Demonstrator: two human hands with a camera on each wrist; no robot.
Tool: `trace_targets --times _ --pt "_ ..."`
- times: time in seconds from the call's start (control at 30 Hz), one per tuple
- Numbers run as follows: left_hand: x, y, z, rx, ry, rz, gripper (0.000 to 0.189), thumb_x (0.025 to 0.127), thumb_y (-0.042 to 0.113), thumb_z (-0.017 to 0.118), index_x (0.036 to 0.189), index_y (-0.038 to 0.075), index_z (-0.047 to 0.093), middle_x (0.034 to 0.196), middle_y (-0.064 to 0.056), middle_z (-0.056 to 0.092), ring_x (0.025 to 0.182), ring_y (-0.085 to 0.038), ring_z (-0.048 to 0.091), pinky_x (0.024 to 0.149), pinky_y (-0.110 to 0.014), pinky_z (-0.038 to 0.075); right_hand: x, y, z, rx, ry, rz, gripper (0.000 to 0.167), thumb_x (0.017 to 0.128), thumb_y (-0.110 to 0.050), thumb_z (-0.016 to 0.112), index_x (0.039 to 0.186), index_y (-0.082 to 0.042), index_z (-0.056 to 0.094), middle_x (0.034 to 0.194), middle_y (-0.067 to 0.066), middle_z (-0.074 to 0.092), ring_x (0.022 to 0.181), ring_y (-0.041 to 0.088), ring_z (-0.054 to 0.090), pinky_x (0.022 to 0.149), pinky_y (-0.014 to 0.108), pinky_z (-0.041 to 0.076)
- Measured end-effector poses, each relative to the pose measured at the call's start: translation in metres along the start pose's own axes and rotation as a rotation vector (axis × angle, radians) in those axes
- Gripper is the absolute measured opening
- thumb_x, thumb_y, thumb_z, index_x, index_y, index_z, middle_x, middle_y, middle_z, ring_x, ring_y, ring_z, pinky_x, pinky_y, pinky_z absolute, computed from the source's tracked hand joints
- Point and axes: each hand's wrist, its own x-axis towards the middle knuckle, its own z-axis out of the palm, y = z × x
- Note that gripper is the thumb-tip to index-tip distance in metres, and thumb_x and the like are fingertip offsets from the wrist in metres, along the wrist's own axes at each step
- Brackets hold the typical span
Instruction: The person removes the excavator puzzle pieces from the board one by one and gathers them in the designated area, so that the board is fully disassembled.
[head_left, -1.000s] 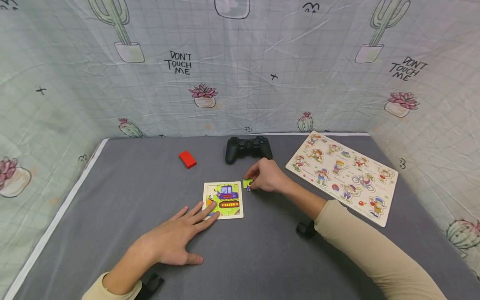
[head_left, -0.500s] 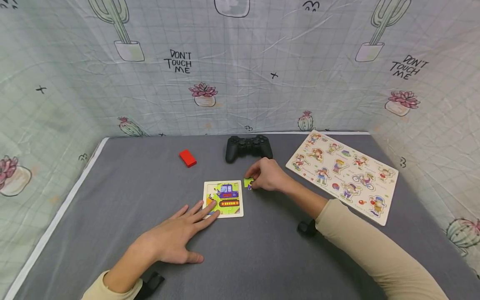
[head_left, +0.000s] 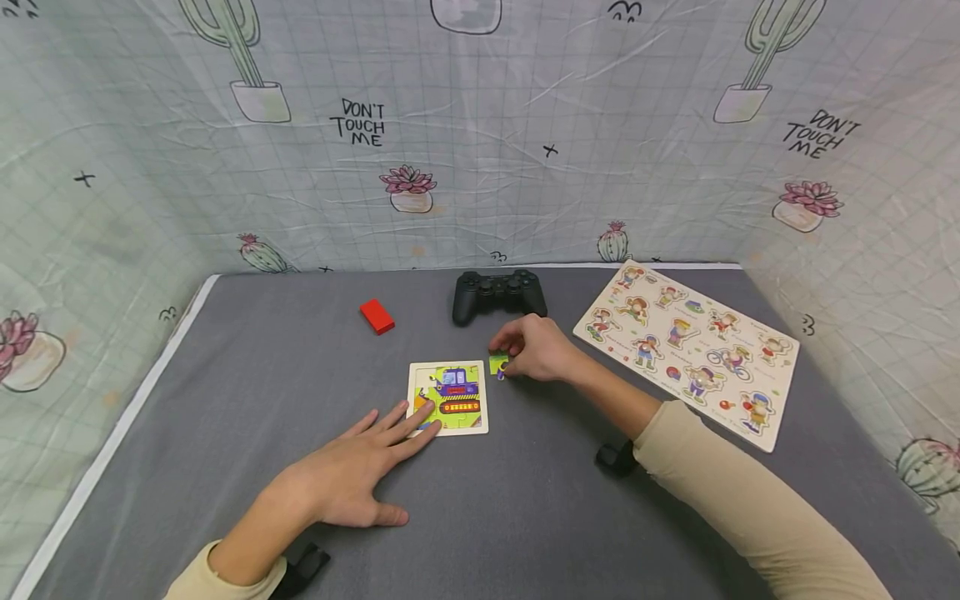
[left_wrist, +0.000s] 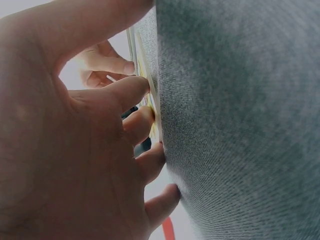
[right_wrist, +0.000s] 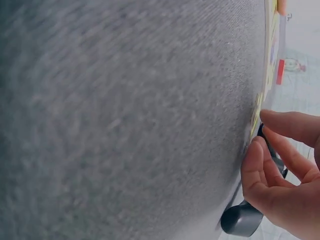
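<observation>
Head view: my right hand (head_left: 542, 350) partly hides the puzzle piece (head_left: 497, 362) it pinches; my spread left hand (head_left: 354, 479) covers part of the puzzle board (head_left: 483, 408).

A red block (head_left: 377, 317) lies toward the back of the grey bench (head_left: 517, 517), left of a black game controller (head_left: 499, 293). Rightmost, a board (head_left: 692, 350) of cartoon figures lies at an angle. Cactus-printed cloth (head_left: 480, 108) hangs behind.

Left hand (head_left: 352, 479) lies palm down, fingers spread; right hand (head_left: 542, 348) has bent fingers.
</observation>
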Motion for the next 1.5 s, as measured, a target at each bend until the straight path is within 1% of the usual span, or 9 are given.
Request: trace_targets --times 0.13,0.3,0.63,0.77,0.87,1.0,1.2,1.33,1.5 --pt "0.000 0.000 0.000 0.002 0.003 0.002 0.101 0.085 0.048 0.081 0.166 0.019 0.029 0.177 0.002 0.009 0.163 -0.034 0.008 0.127 -0.066 0.016 0.001 -0.005 0.001 -0.010 0.020 -0.028 0.035 0.079 -0.002 0.083 0.114 -0.007 0.079 0.108 0.006 0.079 0.095 0.019 0.069 0.084 0.032 0.058" --pt "0.000 0.001 0.000 0.006 0.007 -0.001 0.101 0.085 0.048 0.082 0.166 0.019 0.029 0.177 0.002 0.009 0.163 -0.034 0.009 0.127 -0.066 0.017 0.004 -0.015 0.007 -0.019 0.021 -0.051 0.034 0.082 -0.004 0.083 0.115 -0.009 0.079 0.110 0.004 0.078 0.096 0.017 0.068 0.085 0.031 0.058" --pt "0.002 0.001 0.000 0.005 0.000 0.006 0.102 0.085 0.048 0.081 0.167 0.021 0.027 0.177 0.001 0.009 0.163 -0.034 0.009 0.127 -0.066 0.016 0.012 -0.034 0.023 0.007 -0.043 -0.071 0.034 0.084 -0.002 0.082 0.117 -0.009 0.078 0.112 0.004 0.078 0.094 0.014 0.069 0.083 0.026 0.057" --pt "0.002 0.002 0.000 -0.003 -0.007 0.001 0.102 0.085 0.047 0.081 0.167 0.021 0.026 0.177 0.001 0.010 0.163 -0.034 0.009 0.127 -0.066 0.016 0.016 -0.039 0.028 0.003 -0.065 -0.073 0.032 0.084 -0.002 0.082 0.116 -0.010 0.080 0.107 0.002 0.079 0.088 0.010 0.067 0.077 0.022 0.055" --pt "0.002 0.002 0.000 0.005 -0.006 0.000 0.102 0.085 0.048 0.081 0.167 0.020 0.027 0.177 0.001 0.011 0.163 -0.034 0.009 0.128 -0.065 0.016 0.018 -0.042 0.032 -0.011 -0.068 -0.075 0.030 0.084 -0.004 0.082 0.113 -0.012 0.081 0.102 0.000 0.079 0.086 0.009 0.067 0.075 0.021 0.055" --pt "0.001 0.002 0.000 0.018 -0.005 0.001 0.102 0.085 0.049 0.081 0.167 0.021 0.027 0.177 0.003 0.009 0.163 -0.033 0.008 0.128 -0.065 0.016 0.022 -0.044 0.037 -0.030 -0.070 -0.071 0.029 0.083 -0.005 0.084 0.111 -0.013 0.082 0.100 -0.002 0.079 0.086 0.008 0.067 0.077 0.022 0.056" --pt "-0.001 0.002 0.001 0.023 0.001 0.001 0.102 0.085 0.050 0.081 0.167 0.020 0.027 0.177 0.004 0.008 0.163 -0.033 0.008 0.128 -0.065 0.016 0.025 -0.050 0.042 -0.042 -0.100 -0.050 0.030 0.084 -0.008 0.085 0.113 -0.014 0.081 0.101 -0.002 0.078 0.089 0.011 0.065 0.079 0.022 0.056" --pt "-0.001 0.002 0.000 0.025 0.006 0.002 0.102 0.085 0.050 0.081 0.167 0.019 0.028 0.177 0.003 0.008 0.163 -0.033 0.007 0.127 -0.066 0.016 0.026 -0.053 0.044 -0.064 -0.095 -0.051 0.030 0.084 -0.006 0.084 0.112 -0.014 0.082 0.100 -0.002 0.077 0.087 0.010 0.063 0.078 0.022 0.054" --pt "-0.001 0.001 -0.001 0.030 0.007 -0.003 0.102 0.085 0.050 0.081 0.167 0.019 0.028 0.177 0.004 0.007 0.163 -0.033 0.008 0.127 -0.066 0.016 0.026 -0.055 0.044 -0.064 -0.080 -0.066 0.028 0.084 -0.005 0.083 0.111 -0.013 0.082 0.097 0.000 0.076 0.084 0.011 0.062 0.075 0.021 0.053"
